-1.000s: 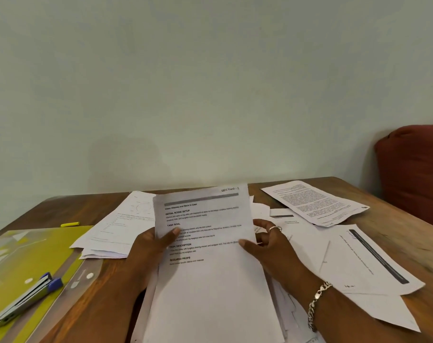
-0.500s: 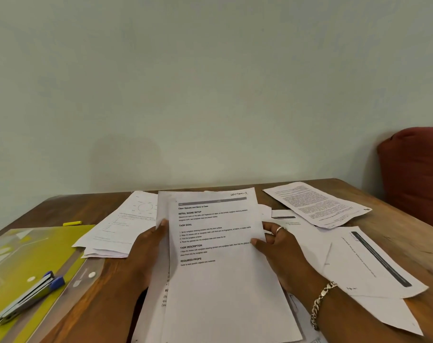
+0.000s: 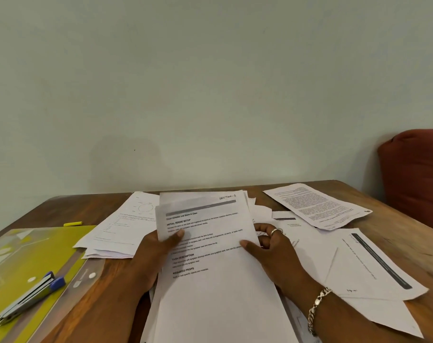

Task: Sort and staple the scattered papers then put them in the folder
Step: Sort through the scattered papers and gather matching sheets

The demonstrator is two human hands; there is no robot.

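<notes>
A stack of white printed papers (image 3: pixel 218 280) is held up in front of me over the table. My left hand (image 3: pixel 156 253) grips its left edge, thumb on the top sheet. My right hand (image 3: pixel 270 251) holds its right edge, thumb on the page and fingers behind. A second sheet peeks out behind the top one. A yellow-green folder (image 3: pixel 30 246) lies at the left with a blue and silver stapler (image 3: pixel 30 298) on it. More loose papers lie at the left (image 3: pixel 119 229), at the far right (image 3: pixel 317 206) and at the near right (image 3: pixel 369 266).
The wooden table (image 3: pixel 408 233) ends at a pale wall behind. A yellow highlighter (image 3: pixel 72 223) lies beyond the folder. A dark red cushion (image 3: pixel 416 174) stands at the right edge of the table.
The top sheet has shifted right and down, showing another page behind it. My left thumb has come back onto the top sheet.
</notes>
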